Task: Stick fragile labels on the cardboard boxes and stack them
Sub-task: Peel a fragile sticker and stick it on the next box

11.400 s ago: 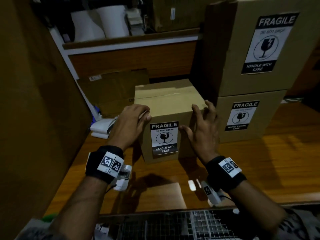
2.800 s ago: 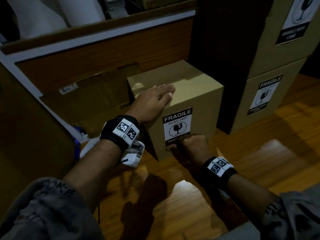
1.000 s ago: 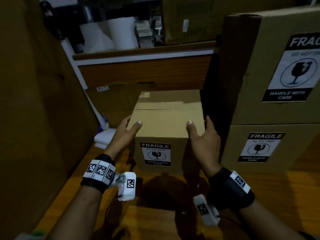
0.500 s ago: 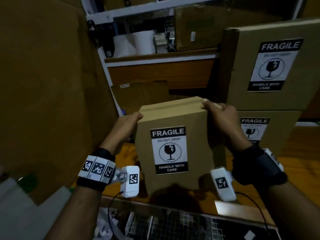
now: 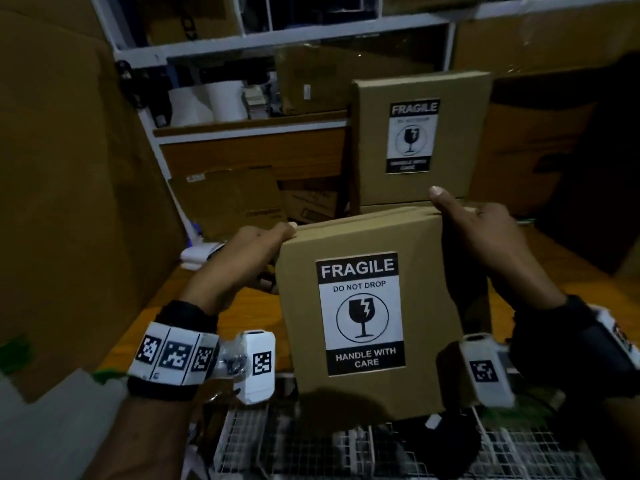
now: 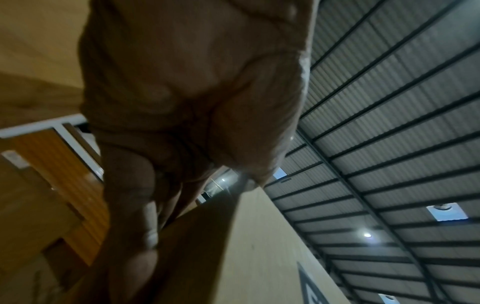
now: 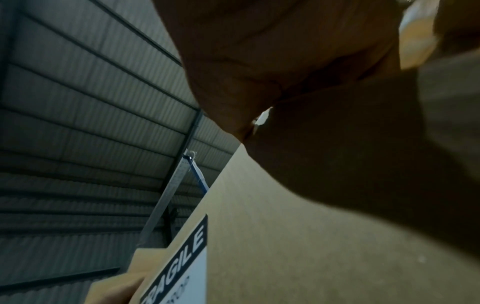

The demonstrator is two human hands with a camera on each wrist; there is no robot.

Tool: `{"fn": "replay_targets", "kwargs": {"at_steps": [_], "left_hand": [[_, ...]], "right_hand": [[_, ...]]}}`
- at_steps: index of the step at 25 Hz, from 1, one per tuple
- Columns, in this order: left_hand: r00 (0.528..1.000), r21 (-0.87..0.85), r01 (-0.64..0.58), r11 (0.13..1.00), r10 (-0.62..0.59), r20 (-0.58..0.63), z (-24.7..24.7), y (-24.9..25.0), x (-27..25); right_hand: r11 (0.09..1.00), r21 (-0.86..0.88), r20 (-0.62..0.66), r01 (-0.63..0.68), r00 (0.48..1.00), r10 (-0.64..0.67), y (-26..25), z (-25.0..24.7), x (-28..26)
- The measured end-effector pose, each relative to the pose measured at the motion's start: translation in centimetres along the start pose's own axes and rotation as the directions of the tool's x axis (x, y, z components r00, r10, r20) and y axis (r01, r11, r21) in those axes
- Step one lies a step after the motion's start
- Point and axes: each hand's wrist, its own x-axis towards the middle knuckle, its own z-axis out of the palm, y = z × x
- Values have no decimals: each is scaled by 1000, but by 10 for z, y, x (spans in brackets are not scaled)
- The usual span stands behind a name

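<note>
From the head view, I held the box [image 5: 367, 317] up off the table [image 5: 249, 306], its label [image 5: 360, 313] already stuck and facing me. My left hand [image 5: 242, 261] gripped its left side, fingers curled over the top edge; my right hand [image 5: 485, 244] clasped the right side, thumb up at the top corner. The stack [image 5: 420, 140] of labelled boxes stood at 1 o'clock, beyond the held one. I judged labelling done and the carry to the stack in hand.

In the left wrist view, my fingers [image 6: 135, 216] lay along the box's side under a ribbed ceiling [image 6: 389, 123].

In the right wrist view, my palm pressed the box's side, with the label's top at 6 o'clock. Next, I judged, it needed lifting higher than the stack's top and setting down square, label outward.
</note>
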Motion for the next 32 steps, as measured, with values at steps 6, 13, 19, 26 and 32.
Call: {"fn": "replay_targets", "kwargs": {"at_steps": [6,13,19,26,32], "left_hand": [[995,-28,-51,998,53,88,101,49,10],[987,-70,-70,995,79,141,241,95,46],[985,-90,-50,995,64,159,329,120,98],[983,-54,-111,992,118,142,361,120,168],[964,116,-233,965,214,160,362,102,207]], "right_hand": [[994,-102,-213,36,975,-58,56,-107,10],[998,-56,-245,-16,970,2,153,-206,68],[997,-49,-293,-61,955,44,216,-242,143],[986,162,-71,-38,996,50,250,-231,228],[998,18,175,58,983,-60,270,-228,254]]}}
